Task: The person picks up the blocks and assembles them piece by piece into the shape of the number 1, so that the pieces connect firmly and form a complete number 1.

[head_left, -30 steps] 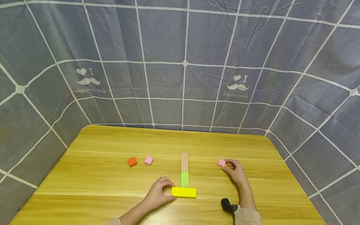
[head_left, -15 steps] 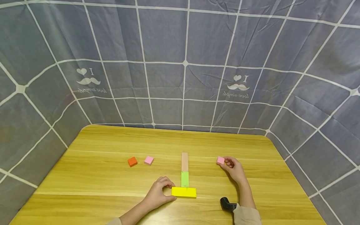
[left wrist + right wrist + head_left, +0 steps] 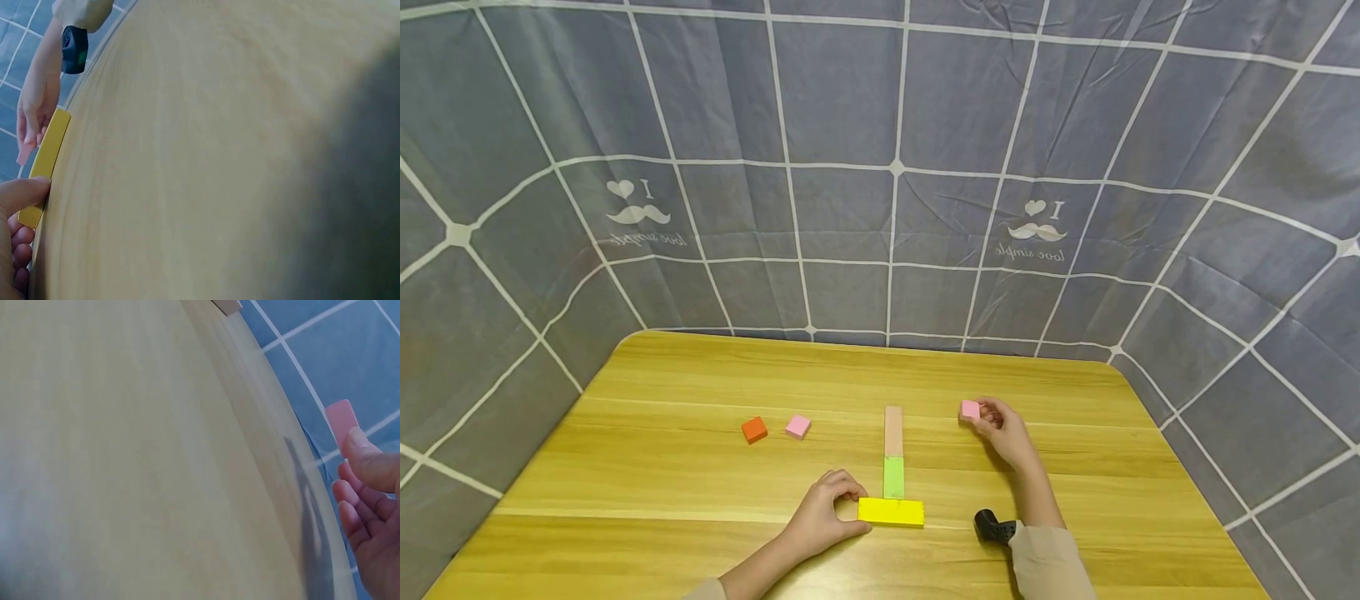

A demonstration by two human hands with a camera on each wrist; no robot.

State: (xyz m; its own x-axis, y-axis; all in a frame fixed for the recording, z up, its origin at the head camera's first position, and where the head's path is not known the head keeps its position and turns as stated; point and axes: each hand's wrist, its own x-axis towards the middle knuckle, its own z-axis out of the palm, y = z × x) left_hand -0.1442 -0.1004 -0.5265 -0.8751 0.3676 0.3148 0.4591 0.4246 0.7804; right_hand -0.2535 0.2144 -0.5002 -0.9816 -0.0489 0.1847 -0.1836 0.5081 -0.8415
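A pink block (image 3: 970,409) is pinched in the right hand (image 3: 1006,435) above the table (image 3: 662,492); a yellow oblong block (image 3: 891,512) is gripped at its left end by the half-curled left hand (image 3: 820,518). Both, probably light and rigid, are best taken by opposite sides.

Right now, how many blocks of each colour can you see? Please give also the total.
Pink blocks: 2
Yellow block: 1
Green block: 1
Tan block: 1
Orange block: 1
Total: 6
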